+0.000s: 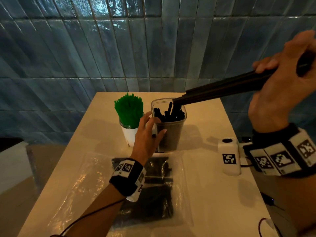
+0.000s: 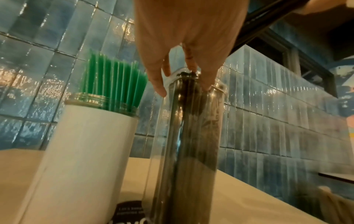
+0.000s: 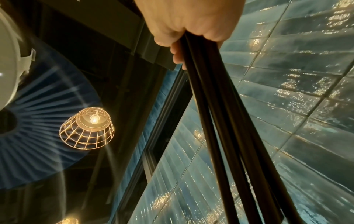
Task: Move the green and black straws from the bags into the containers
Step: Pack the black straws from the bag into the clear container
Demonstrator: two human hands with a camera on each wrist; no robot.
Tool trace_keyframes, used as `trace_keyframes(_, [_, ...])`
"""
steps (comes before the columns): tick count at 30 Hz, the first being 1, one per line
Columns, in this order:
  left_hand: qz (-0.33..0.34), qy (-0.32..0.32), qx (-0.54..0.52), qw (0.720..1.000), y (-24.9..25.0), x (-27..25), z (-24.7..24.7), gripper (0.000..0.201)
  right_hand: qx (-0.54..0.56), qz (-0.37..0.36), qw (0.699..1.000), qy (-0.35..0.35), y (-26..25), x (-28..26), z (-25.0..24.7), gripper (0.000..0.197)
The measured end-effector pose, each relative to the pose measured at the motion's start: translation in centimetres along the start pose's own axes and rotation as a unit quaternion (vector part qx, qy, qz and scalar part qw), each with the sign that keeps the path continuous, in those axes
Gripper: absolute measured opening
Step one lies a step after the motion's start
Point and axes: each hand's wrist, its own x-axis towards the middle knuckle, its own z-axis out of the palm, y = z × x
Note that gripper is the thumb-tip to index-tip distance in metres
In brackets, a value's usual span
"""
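Note:
My right hand point(image 1: 273, 71) is raised at the right and grips a bundle of black straws point(image 1: 222, 89). The bundle slants down to the left, its lower ends at the mouth of a clear container point(image 1: 169, 134) that holds several black straws. My left hand point(image 1: 154, 123) is at that container's left side with its fingers straight and spread; I cannot tell whether they touch it. The left wrist view shows the fingertips point(image 2: 160, 89) at the container point(image 2: 191, 136) rim. Green straws point(image 1: 129, 108) stand in a white jar point(image 1: 130, 135) left of it. In the right wrist view my right hand point(image 3: 187, 30) is curled round the black straws point(image 3: 229, 121).
A clear bag with black straws point(image 1: 153, 194) lies flat on the table in front of the containers, under my left wrist. Another clear bag point(image 1: 82, 177) lies to its left. A white marked device point(image 1: 229, 156) sits at the right edge. A blue tiled wall stands behind the table.

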Motion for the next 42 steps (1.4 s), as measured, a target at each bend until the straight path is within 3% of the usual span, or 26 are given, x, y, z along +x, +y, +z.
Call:
trace_keyframes(3, [0.033, 0.032, 0.01, 0.999, 0.3, -1.0, 0.2, 0.031, -0.015, -0.013, 1.0, 0.0, -0.1, -1.2, 1.5, 0.012])
trace_keyframes(8, [0.098, 0.046, -0.02, 0.994, 1.2, -3.6, 0.3, 0.024, -0.014, 0.068, 0.997, 0.016, 1.1, -3.0, 2.0, 0.018])
trace_keyframes(16, [0.114, 0.077, -0.023, 0.99, 1.8, -5.8, 0.6, 0.021, -0.076, 0.118, 0.99, 0.016, 2.6, -4.4, -0.4, 0.015])
trace_keyframes(20, [0.107, 0.077, -0.03, 0.991, 1.9, -6.0, 0.5, 0.022, -0.1, 0.132, 0.986, -0.01, 2.2, -4.4, -1.4, 0.024])
trace_keyframes(29, [0.119, 0.043, -0.018, 0.992, 2.4, -7.2, 0.6, 0.039, -0.092, 0.067, 0.993, -0.012, 1.1, -4.4, -0.6, 0.014])
trace_keyframes(35, [0.096, 0.039, -0.009, 0.995, 2.6, -7.0, 0.1, 0.023, -0.096, 0.074, 0.99, -0.065, 0.9, -5.3, -0.3, 0.023])
trace_keyframes(42, [0.103, 0.029, -0.003, 0.994, 2.9, -7.2, 0.0, 0.035, -0.077, 0.006, 0.996, -0.037, -1.1, -4.0, -0.4, 0.012])
